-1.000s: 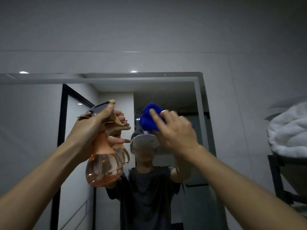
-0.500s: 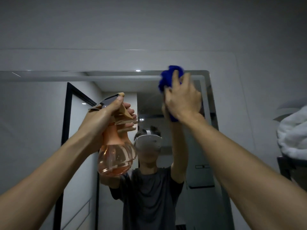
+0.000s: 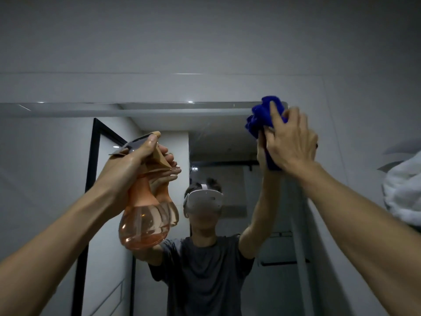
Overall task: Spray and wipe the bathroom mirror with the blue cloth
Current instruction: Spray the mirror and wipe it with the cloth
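The bathroom mirror (image 3: 57, 174) fills the wall ahead, its top edge running across the upper middle of the view. My right hand (image 3: 291, 142) presses a bunched blue cloth (image 3: 259, 119) against the glass at the mirror's top right corner. My left hand (image 3: 134, 163) grips an orange translucent spray bottle (image 3: 143, 222) by its neck, with the thumb over the trigger head, held up close to the glass left of centre. The bottle holds a little liquid at the bottom. Both arms and a person in a headset are reflected in the mirror.
A white towel (image 3: 403, 195) lies piled at the right edge, just right of my right forearm. Grey wall tiles (image 3: 205, 42) surround the mirror. A black-framed door shows in the reflection on the left.
My right hand has swept the blue cloth up and to the right, from the middle of the glass to the top right corner. The left hand with the bottle has risen slightly.
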A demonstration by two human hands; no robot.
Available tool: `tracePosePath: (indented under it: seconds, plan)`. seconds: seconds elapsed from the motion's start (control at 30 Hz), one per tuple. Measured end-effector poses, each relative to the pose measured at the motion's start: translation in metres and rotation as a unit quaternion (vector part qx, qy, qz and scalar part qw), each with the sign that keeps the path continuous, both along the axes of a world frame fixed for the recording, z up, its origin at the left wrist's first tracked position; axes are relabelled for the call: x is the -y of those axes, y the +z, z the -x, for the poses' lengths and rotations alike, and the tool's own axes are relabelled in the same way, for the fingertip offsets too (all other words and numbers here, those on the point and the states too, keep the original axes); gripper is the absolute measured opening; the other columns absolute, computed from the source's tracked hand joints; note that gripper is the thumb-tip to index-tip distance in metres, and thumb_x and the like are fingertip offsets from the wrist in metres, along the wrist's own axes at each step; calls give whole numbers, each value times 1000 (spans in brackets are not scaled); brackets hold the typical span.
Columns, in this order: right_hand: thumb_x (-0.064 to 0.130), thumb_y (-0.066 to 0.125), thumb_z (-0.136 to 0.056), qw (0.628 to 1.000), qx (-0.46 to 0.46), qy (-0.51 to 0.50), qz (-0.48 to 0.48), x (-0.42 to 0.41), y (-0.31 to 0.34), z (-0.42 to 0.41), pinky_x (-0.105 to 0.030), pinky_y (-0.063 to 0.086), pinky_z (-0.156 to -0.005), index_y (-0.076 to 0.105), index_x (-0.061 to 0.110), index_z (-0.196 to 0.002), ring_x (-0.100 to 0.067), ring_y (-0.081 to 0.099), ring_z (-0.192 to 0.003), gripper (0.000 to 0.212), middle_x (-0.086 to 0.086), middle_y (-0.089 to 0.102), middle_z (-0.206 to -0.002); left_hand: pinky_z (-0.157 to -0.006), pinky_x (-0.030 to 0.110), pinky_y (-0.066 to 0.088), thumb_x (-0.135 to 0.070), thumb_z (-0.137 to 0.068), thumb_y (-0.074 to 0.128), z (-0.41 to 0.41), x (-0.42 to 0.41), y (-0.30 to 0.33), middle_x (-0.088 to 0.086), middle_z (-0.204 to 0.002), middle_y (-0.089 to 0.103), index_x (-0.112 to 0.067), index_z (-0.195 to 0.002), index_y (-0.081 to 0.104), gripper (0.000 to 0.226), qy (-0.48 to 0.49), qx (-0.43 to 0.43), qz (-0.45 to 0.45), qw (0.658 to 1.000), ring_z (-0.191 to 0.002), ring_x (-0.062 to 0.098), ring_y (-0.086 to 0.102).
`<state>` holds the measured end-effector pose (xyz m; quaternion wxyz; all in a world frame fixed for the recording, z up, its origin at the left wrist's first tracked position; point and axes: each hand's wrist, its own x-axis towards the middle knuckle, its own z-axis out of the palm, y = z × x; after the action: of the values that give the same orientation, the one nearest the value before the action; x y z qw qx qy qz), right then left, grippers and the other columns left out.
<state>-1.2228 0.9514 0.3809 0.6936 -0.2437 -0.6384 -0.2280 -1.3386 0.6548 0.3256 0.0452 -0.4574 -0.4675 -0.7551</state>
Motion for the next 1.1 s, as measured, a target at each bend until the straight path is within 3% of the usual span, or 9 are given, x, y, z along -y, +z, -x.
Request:
tracePosePath:
  seconds: [0.1, 0.17, 0.27, 0.4, 0.6, 0.67, 0.8, 0.93, 1.1]
  plan:
    - [46, 42, -98, 994, -50, 33, 95, 17, 33, 10, -40, 36, -71, 25, 26, -149, -35, 45, -104, 58, -16, 39, -127, -62, 27, 61, -38, -93, 58, 1, 2, -2, 13, -98, 76, -5, -105, 68, 36, 1, -3, 7, 1000, -89, 23, 76]
    - [47, 40, -98, 993, -50, 56, 95, 40, 45, 27, -42, 40, -76, 26, 24, -149, -35, 45, -111, 58, -15, 38, -134, -62, 28, 61, -38, -94, 58, 1, 6, -2, 12, -95, 77, -5, -105, 67, 36, 6, -8, 9, 1000, -86, 22, 76]
    - [46, 38, -98, 995, 15, 102, 3, 84, 38, 55, -41, 43, -77, 28, 21, -149, -30, 47, -111, 58, -11, 40, -134, -66, 31, 62, -39, -95, 56, 5, 19, 2, 11, -95, 77, -4, -108, 67, 40, 31, -32, 18, 999, -88, 23, 75]
    - [48, 42, -95, 980, 123, 73, -138, 112, -24, 80, -31, 36, -66, 34, 19, -148, -23, 51, -93, 61, -9, 49, -122, -76, 34, 63, -42, -94, 55, 9, 32, 6, 11, -100, 76, -5, -111, 66, 43, 57, -49, 22, 997, -94, 24, 75]
    - [44, 55, -92, 949, 181, 42, -254, 70, -98, 61, -36, 41, -62, 42, 15, -146, -24, 51, -86, 63, -9, 56, -109, -75, 35, 63, -40, -94, 55, 11, 35, -3, 9, -95, 78, -9, -105, 68, 35, 42, -26, 24, 998, -89, 22, 76]
    - [45, 54, -92, 961, 160, 34, -225, 49, -99, 48, -36, 43, -59, 42, 15, -147, -25, 52, -82, 63, -11, 55, -107, -69, 30, 63, -39, -94, 56, 12, 33, -7, 8, -92, 78, -7, -105, 68, 35, 26, -15, 35, 999, -87, 20, 76]
    - [46, 40, -96, 998, 24, 17, -49, 15, -60, 22, -32, 42, -58, 36, 15, -148, -27, 50, -84, 61, -15, 50, -108, -60, 22, 60, -39, -92, 57, 13, 31, -12, 7, -92, 78, -8, -103, 69, 35, 26, -17, 46, 998, -83, 17, 76]
    - [41, 44, -99, 991, -78, 31, 102, 10, -14, 13, -44, 48, -69, 29, 14, -149, -35, 51, -100, 59, -19, 45, -121, -58, 21, 59, -40, -88, 58, 18, 36, -20, 6, -91, 79, -9, -103, 70, 36, 35, -20, 41, 998, -82, 17, 76]
    - [42, 43, -98, 997, -25, 59, 47, 58, 5, 36, -41, 45, -75, 28, 14, -150, -32, 48, -110, 61, -17, 43, -132, -59, 21, 59, -41, -87, 60, 20, 42, -25, 8, -92, 78, -5, -103, 69, 40, 55, -12, 34, 998, -84, 18, 76]
